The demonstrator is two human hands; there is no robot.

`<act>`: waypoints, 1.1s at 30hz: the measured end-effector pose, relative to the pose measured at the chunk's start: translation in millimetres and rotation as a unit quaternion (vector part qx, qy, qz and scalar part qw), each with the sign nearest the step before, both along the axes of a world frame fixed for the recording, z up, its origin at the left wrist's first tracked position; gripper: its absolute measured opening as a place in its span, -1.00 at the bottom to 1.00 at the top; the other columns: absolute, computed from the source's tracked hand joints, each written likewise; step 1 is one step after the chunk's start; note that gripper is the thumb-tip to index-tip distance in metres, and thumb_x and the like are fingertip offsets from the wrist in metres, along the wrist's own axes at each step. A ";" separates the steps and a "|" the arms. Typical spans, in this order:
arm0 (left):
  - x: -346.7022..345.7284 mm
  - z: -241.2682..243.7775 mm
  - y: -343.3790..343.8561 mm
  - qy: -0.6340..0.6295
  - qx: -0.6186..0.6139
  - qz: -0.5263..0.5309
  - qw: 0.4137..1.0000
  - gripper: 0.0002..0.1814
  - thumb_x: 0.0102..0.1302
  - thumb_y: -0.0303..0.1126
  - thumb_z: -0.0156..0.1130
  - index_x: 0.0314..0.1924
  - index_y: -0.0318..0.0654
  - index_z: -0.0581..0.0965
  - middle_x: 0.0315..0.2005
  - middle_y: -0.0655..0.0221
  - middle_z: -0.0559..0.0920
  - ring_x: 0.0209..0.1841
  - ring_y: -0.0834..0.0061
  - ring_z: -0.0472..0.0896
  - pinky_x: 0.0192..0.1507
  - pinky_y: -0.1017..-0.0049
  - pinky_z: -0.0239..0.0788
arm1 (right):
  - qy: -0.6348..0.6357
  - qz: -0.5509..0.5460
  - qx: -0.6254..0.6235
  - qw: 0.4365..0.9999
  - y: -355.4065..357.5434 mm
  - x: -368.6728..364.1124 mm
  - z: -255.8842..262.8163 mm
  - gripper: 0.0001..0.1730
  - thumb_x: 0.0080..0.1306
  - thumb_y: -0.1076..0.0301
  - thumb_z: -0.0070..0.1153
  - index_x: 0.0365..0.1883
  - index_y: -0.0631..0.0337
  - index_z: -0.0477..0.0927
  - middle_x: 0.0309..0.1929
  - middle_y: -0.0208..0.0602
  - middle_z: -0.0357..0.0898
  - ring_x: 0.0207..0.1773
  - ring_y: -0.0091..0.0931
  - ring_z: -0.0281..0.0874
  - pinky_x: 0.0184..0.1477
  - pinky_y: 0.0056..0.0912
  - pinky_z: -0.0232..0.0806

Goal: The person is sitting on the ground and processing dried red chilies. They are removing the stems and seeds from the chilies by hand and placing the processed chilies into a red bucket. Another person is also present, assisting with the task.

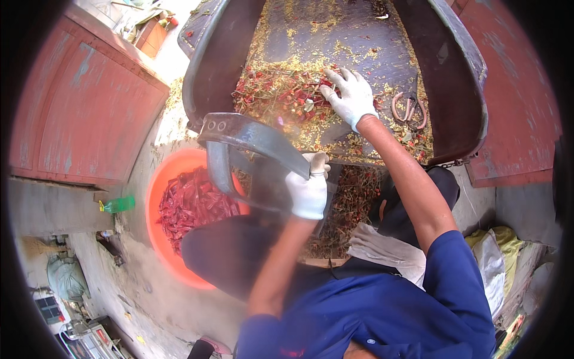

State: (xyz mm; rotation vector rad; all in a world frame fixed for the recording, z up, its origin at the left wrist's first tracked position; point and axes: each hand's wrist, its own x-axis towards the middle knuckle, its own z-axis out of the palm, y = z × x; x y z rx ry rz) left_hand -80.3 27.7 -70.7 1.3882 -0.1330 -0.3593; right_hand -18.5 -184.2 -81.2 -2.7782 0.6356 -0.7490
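Observation:
My left hand, in a white glove, grips the rim of a dark scoop-like container with riveted bands, held just below the near edge of a large dark trough. In a white glove too, my right hand rests with fingers spread at the right end of a heap of dried chilli stems and red scraps. Yellow seeds lie scattered over the trough's floor. To the right of that hand lie scissors with pinkish handles. The fingertips are partly buried in the heap.
An orange basin of dried red chillies stands left of my knee. More stems and scraps lie between my legs. A green plastic bottle is at the left. Red panels flank the trough. A pale cloth lies by my right thigh.

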 end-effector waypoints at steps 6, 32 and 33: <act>-0.1 -3.3 3.7 -0.021 0.026 -0.007 0.999 -0.63 0.46 -0.11 0.28 -0.26 -0.35 0.57 -0.58 0.45 0.54 -0.41 0.52 0.63 -0.28 0.49 0.44 | 0.014 0.141 0.064 0.988 33.3 -0.5 -1.6 -0.60 0.34 0.02 0.07 0.04 -0.05 0.67 -0.11 -0.26 0.62 0.01 -0.27 0.56 0.08 -0.16 0.38; -2.5 -20.9 2.1 -0.056 0.023 -0.006 0.998 -0.64 0.46 -0.12 0.27 -0.25 -0.34 0.57 -0.46 0.44 0.57 -0.43 0.61 0.54 -0.22 0.46 0.50 | 0.059 0.236 0.054 0.968 35.3 110.4 -12.7 -0.43 0.46 -0.22 -0.13 0.30 -0.21 0.54 0.34 -0.24 0.47 0.40 -0.23 0.34 0.41 -0.15 0.19; -2.6 -21.5 3.1 -0.060 0.025 -0.005 0.998 -0.64 0.46 -0.12 0.27 -0.24 -0.34 0.57 -0.44 0.42 0.59 -0.42 0.61 0.55 -0.23 0.47 0.50 | 0.038 0.254 0.079 0.963 38.6 109.8 -15.7 -0.48 0.46 -0.17 -0.09 0.24 -0.20 0.59 0.31 -0.25 0.50 0.37 -0.24 0.37 0.40 -0.16 0.19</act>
